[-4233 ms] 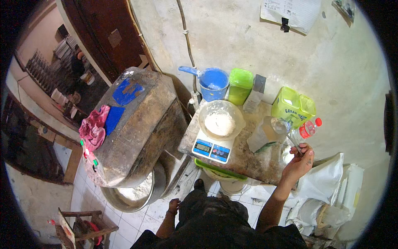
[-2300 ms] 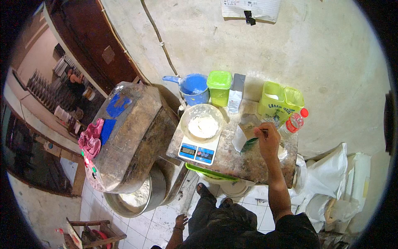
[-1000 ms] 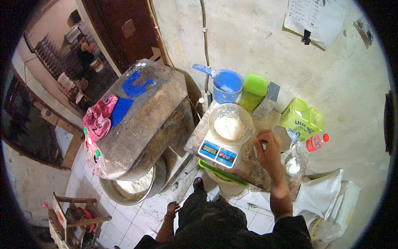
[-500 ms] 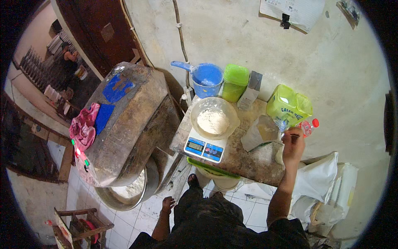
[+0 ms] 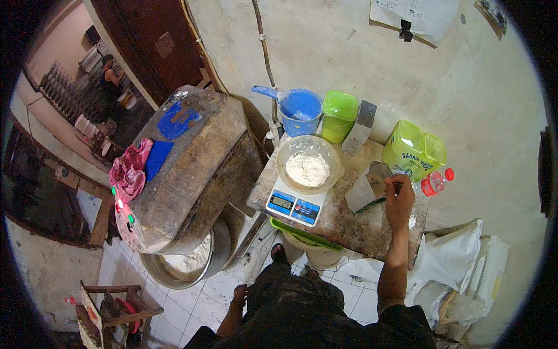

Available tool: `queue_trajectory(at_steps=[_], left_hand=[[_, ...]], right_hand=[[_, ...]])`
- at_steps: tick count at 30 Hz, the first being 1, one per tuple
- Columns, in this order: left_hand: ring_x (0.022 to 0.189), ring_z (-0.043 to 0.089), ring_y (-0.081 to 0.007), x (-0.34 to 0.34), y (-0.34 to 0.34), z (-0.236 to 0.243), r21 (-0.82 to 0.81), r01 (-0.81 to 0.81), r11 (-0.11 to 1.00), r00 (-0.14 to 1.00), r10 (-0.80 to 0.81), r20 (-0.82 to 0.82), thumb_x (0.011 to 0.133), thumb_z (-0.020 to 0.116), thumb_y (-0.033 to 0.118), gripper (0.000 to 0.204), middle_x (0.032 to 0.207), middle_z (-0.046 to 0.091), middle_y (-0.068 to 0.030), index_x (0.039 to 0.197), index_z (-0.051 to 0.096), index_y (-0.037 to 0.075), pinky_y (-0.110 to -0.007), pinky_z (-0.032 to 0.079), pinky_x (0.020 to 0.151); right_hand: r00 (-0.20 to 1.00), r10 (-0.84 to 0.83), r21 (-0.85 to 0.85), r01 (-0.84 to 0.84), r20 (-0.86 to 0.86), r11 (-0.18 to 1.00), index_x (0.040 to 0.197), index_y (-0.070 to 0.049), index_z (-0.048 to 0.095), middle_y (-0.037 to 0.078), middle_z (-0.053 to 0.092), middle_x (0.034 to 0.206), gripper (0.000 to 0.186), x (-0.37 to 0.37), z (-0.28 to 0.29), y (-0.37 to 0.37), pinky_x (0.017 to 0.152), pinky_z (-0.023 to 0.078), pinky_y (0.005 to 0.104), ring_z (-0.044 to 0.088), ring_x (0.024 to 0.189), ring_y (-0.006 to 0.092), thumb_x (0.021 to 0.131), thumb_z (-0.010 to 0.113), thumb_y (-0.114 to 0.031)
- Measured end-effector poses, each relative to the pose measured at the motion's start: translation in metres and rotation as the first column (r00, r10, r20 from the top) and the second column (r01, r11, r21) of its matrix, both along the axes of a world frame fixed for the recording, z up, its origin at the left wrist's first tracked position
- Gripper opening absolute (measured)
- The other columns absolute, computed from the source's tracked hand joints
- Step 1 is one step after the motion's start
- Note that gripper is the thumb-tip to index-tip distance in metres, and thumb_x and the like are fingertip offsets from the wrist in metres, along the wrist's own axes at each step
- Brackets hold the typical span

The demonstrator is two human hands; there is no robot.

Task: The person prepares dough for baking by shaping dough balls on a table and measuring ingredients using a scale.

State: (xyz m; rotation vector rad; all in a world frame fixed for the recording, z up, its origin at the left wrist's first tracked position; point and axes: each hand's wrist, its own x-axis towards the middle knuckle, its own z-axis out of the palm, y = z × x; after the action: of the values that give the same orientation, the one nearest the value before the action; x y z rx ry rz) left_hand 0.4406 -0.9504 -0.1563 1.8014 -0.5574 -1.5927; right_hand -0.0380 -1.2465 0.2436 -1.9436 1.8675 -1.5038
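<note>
My right hand (image 5: 399, 196) is closed in a pinch on what looks like a spoon, mostly hidden, over an open paper bag (image 5: 361, 195) on the stained worktop (image 5: 343, 227). My left hand (image 5: 239, 295) hangs low beside my trousers, fingers loosely bent, nothing seen in them. A translucent bowl of white powder (image 5: 308, 166) sits on a white digital scale (image 5: 295, 206). Behind are a blue handled pot (image 5: 299, 113), a lidded green container (image 5: 340, 116), a grey packet (image 5: 359, 128) and green open tubs (image 5: 412, 148). A red-capped bottle (image 5: 433, 183) stands at the right.
A large grimy machine (image 5: 203, 163) with a pink cloth (image 5: 128, 168) is at left, a steel basin of powder (image 5: 212, 262) below it. White sacks (image 5: 447, 262) lie right. A wooden stool (image 5: 113, 291) is lower left. A person (image 5: 109, 78) is in the far room.
My right hand has moved rightward from beside the scale a second ago, then slightly left over the last half second. My left hand still hangs low.
</note>
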Motion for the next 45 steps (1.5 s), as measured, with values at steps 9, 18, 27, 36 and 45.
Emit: queue_trajectory(at_steps=[9, 18, 27, 36, 45], left_hand=[[0.077, 0.056, -0.0173, -0.010, -0.023, 0.014, 0.084, -0.165, 0.983, 0.980, 0.173, -0.096, 0.077, 0.061, 0.037, 0.038, 0.092, 0.060, -0.0057, 0.106, 0.053, 0.013, -0.033, 0.043, 0.060], [0.088, 0.057, -0.0213, -0.013, -0.048, 0.027, 0.148, -0.124, 0.981, 0.987, 0.137, -0.078, 0.082, 0.054, 0.035, 0.034, 0.101, 0.059, -0.0081, 0.109, 0.051, 0.013, -0.038, 0.044, 0.072], [0.081, 0.057, -0.0198, -0.011, -0.035, 0.024, 0.054, -0.093, 0.994, 0.995, 0.095, -0.034, 0.081, 0.057, 0.030, 0.035, 0.097, 0.058, -0.0088, 0.107, 0.051, 0.007, -0.033, 0.044, 0.063], [0.083, 0.058, -0.0203, -0.011, -0.039, 0.031, 0.083, -0.098, 0.992, 0.993, 0.103, -0.062, 0.080, 0.057, 0.028, 0.031, 0.094, 0.059, -0.0087, 0.104, 0.051, 0.008, -0.034, 0.045, 0.064], [0.080, 0.058, -0.0229, -0.004, -0.043, 0.015, 0.045, -0.159, 0.986, 0.976, 0.164, -0.142, 0.077, 0.062, 0.033, 0.040, 0.101, 0.059, -0.0098, 0.108, 0.051, 0.010, -0.039, 0.044, 0.069]], right_hand=[[1.000, -0.019, -0.002, 0.019, -0.010, 1.000, 0.083, -0.002, 0.049, 0.007, 0.054, 0.074, 0.010, 0.000, 0.001, 0.000, 0.055, 0.044, 0.0256, 0.054, 0.060, 0.0133, 0.084, 0.058, -0.005], [0.988, -0.005, 0.041, -0.001, 0.155, 0.999, 0.081, -0.002, 0.049, 0.011, 0.053, 0.078, 0.012, 0.001, -0.002, 0.004, 0.058, 0.043, 0.0292, 0.052, 0.063, 0.0198, 0.082, 0.060, -0.006], [0.996, 0.050, -0.112, -0.042, 0.070, 0.993, 0.083, -0.001, 0.048, 0.010, 0.052, 0.085, 0.010, -0.005, -0.009, 0.008, 0.059, 0.047, 0.0248, 0.053, 0.067, 0.0147, 0.081, 0.059, 0.001], [0.964, 0.083, -0.261, -0.014, 0.254, 0.965, 0.079, -0.005, 0.050, 0.012, 0.057, 0.085, 0.016, -0.008, -0.022, 0.038, 0.062, 0.047, 0.0258, 0.055, 0.073, 0.0192, 0.075, 0.064, 0.000], [0.901, 0.131, -0.241, -0.030, 0.413, 0.970, 0.080, -0.002, 0.047, 0.013, 0.052, 0.087, 0.007, -0.005, -0.013, 0.041, 0.063, 0.050, 0.0278, 0.052, 0.074, 0.0164, 0.083, 0.053, -0.001]])
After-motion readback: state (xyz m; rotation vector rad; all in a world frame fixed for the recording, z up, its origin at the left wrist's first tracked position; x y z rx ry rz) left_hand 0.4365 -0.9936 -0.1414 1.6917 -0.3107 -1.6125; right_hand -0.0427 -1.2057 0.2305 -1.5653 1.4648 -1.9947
